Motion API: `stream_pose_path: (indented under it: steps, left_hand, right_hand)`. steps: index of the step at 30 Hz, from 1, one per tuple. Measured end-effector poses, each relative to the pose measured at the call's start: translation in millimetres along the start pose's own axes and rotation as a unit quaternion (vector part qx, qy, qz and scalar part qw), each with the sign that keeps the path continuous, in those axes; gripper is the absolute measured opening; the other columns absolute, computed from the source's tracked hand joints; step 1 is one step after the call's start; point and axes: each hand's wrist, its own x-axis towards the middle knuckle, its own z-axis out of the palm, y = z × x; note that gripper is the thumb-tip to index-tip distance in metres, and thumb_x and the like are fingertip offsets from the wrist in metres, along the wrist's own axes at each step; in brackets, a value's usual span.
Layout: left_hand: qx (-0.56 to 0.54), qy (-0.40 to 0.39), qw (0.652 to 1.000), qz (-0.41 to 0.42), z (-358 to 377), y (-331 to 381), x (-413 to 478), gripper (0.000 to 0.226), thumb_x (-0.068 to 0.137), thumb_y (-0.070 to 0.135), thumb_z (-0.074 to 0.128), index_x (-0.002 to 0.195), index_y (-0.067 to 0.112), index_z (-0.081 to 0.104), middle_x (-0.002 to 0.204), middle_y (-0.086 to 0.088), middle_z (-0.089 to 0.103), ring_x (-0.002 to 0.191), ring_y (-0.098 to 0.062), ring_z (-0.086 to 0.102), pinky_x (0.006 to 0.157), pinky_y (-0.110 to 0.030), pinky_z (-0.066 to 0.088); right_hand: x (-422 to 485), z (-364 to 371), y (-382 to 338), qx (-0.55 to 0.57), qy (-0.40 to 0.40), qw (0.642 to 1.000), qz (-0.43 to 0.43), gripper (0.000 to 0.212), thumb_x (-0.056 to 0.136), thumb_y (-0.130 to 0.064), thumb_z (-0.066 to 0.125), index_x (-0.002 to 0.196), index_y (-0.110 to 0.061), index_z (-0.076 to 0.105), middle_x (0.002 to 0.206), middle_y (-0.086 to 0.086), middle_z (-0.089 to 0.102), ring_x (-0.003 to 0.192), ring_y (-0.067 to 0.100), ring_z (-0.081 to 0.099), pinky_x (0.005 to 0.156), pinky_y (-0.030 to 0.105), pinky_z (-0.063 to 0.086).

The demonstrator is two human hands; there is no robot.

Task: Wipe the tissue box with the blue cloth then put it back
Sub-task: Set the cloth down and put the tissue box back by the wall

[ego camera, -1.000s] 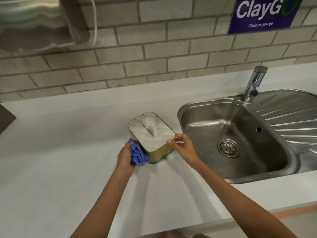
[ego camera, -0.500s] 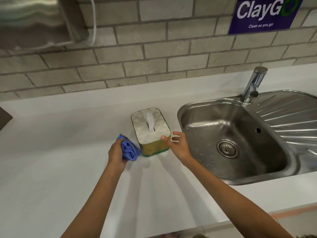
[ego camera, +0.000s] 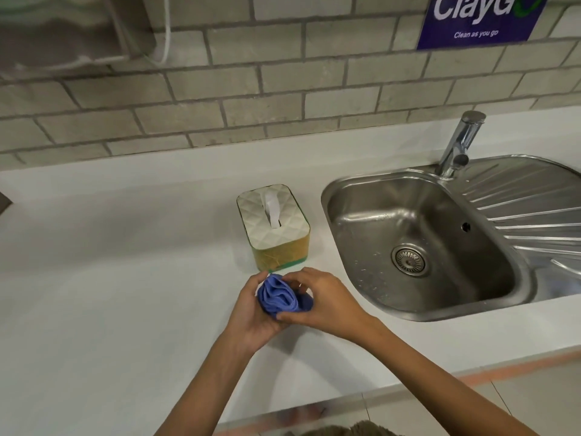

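head view: tissue box [ego camera: 273,226] stands upright on the white counter [ego camera: 119,278], just left of the steel sink [ego camera: 418,247], free of both hands, one tissue [ego camera: 272,207] sticking up from the top slot. it looks parked back in place, near the wall edge and out of the basin's way. blue cloth [ego camera: 283,296] is bunched into a wad between both hands, just in front of the box, above the counter. left hand [ego camera: 251,313] cups it from below and the side, fingers curled round it; right hand [ego camera: 323,302] closes over from the right, thumb and fingers [ego camera: 294,279] pinching the folds. probably gathering or refolding the cloth now the box is down. faucet [ego camera: 459,143] sits behind the basin. writing: purple sign [ego camera: 478,20] on the brick wall, partly cropped, reads "clayg…" and "clean as you go". no brand readable on the box. paper towel dispenser [ego camera: 63,29] top left, blurred.
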Motion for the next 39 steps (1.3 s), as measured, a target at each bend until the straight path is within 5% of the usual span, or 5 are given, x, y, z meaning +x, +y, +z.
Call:
stream_pose_path:
  steps: [7,12,19,33,39]
  left_hand:
    - [0.097,-0.096,0.991,0.010,15,-15,9,0.046,0.091,0.041,0.041,0.106,0.008,0.069,0.106,-0.007,0.074,0.096,-0.017,0.071,0.082,-0.027,0.058]
    - [0.263,0.039,0.962,0.069,18,-23,21,0.024,0.087,0.016,0.062,0.109,0.006,0.062,0.112,-0.012,0.067,0.103,-0.027,0.064,0.093,-0.039,0.049]
    - [0.458,0.061,0.884,0.065,38,-51,37,0.015,0.091,0.016,0.055,0.078,0.011,0.061,0.091,-0.012,0.064,0.087,-0.026,0.059,0.076,-0.036,0.046]
    - [0.707,0.048,0.694,0.128,51,-91,51,0.023,0.082,0.018,0.064,0.102,0.008,0.068,0.101,-0.008,0.071,0.079,-0.013,0.057,0.072,-0.025,0.049]
    - [0.561,0.174,0.803,0.097,38,-60,46,0.035,0.087,0.033,0.059,0.114,0.011,0.057,0.107,-0.008,0.064,0.083,-0.019,0.063,0.070,-0.027,0.055]
  right_hand:
    - [-2,-23,30,0.210,0.100,0.959,0.160,0.015,0.084,-0.011,0.067,0.092,0.001,0.070,0.083,0.016,0.071,0.073,0.015,0.060,0.067,0.027,0.051]
    - [-22,-60,55,0.321,0.159,0.894,0.267,0.008,0.086,-0.003,0.062,0.079,-0.005,0.066,0.067,0.005,0.066,0.055,0.005,0.064,0.055,0.020,0.055]
    - [-94,-105,101,0.206,0.077,0.889,0.402,0.012,0.085,-0.007,0.064,0.086,0.005,0.066,0.070,0.009,0.059,0.058,0.008,0.056,0.052,0.014,0.050]
    - [-132,-108,125,-0.087,0.006,0.864,0.496,0.021,0.078,-0.027,0.069,0.092,-0.012,0.068,0.098,0.010,0.068,0.086,0.023,0.059,0.077,0.031,0.047]
    - [-75,-105,106,0.049,0.085,0.933,0.347,0.029,0.081,-0.023,0.069,0.107,-0.012,0.063,0.097,0.007,0.067,0.091,0.021,0.063,0.081,0.032,0.050]
